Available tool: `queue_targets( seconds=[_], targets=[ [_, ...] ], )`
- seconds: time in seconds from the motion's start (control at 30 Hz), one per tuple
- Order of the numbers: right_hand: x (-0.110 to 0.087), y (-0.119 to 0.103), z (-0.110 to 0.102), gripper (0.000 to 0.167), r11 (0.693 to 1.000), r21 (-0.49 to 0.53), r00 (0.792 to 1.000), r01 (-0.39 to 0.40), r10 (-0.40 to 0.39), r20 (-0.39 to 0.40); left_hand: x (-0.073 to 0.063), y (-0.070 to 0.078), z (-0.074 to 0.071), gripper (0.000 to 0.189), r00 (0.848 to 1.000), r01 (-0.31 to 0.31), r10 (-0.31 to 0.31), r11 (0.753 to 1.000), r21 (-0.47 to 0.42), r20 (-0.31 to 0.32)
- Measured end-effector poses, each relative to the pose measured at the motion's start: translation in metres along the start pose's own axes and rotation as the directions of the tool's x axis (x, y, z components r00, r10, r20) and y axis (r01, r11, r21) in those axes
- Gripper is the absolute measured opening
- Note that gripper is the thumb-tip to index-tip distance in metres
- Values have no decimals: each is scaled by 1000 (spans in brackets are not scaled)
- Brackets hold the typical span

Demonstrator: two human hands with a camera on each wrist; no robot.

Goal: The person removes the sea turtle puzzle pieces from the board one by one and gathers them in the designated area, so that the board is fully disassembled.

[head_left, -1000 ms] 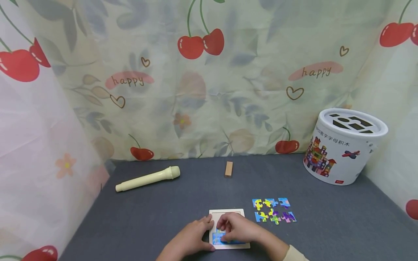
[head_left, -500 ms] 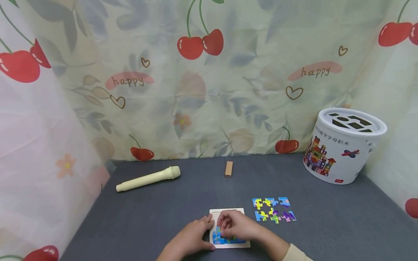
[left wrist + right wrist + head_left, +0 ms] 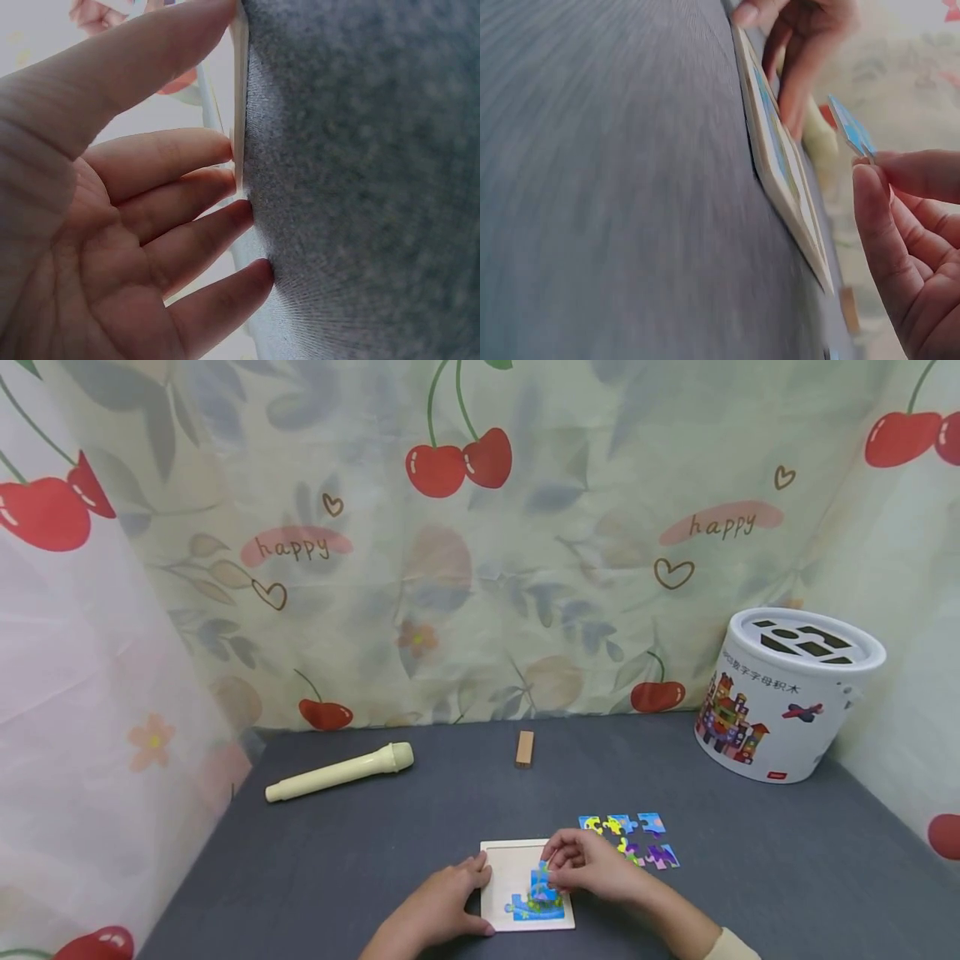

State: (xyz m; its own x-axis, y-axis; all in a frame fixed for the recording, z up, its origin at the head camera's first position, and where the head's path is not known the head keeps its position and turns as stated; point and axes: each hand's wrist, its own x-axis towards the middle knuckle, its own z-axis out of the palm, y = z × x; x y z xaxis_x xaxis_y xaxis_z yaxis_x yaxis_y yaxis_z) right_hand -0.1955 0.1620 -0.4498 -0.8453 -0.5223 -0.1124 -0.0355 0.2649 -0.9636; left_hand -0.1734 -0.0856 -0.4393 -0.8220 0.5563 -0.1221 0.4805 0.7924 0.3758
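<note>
The right hand (image 3: 596, 868) pinches a blue jigsaw piece (image 3: 849, 126) between thumb and fingertips, holding it above the right part of a pale wooden puzzle tray (image 3: 497, 870). Below it, joined blue and green jigsaw pieces (image 3: 551, 912) lie along the tray's lower right; the hand and held piece partly cover them. At the tray's left side is the left hand (image 3: 446, 897). Its thumb (image 3: 161, 52) and fairly straight fingers (image 3: 169, 154) touch the tray's edge in the left wrist view.
Several loose yellow, blue and purple jigsaw pieces (image 3: 651, 824) lie right of the tray, some behind the right hand. A cream toy microphone (image 3: 341, 774), a small wooden block (image 3: 524, 749) and a white block bucket (image 3: 783, 710) stand farther back. Patterned curtain (image 3: 480, 635) surrounds the table (image 3: 337, 852).
The right hand has moved right and lifted a blue piece from over the tray's left part. The tray's lower left corner now shows bare wood. The left hand stays put.
</note>
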Motion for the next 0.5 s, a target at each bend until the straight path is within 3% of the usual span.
queue_targets(
  seconds=[0.5],
  targets=[
    [-41, 20, -43, 32, 999, -19, 995, -49, 47, -92, 0, -1, 2, 70, 1000, 25, -25, 999, -23, 14]
  ],
)
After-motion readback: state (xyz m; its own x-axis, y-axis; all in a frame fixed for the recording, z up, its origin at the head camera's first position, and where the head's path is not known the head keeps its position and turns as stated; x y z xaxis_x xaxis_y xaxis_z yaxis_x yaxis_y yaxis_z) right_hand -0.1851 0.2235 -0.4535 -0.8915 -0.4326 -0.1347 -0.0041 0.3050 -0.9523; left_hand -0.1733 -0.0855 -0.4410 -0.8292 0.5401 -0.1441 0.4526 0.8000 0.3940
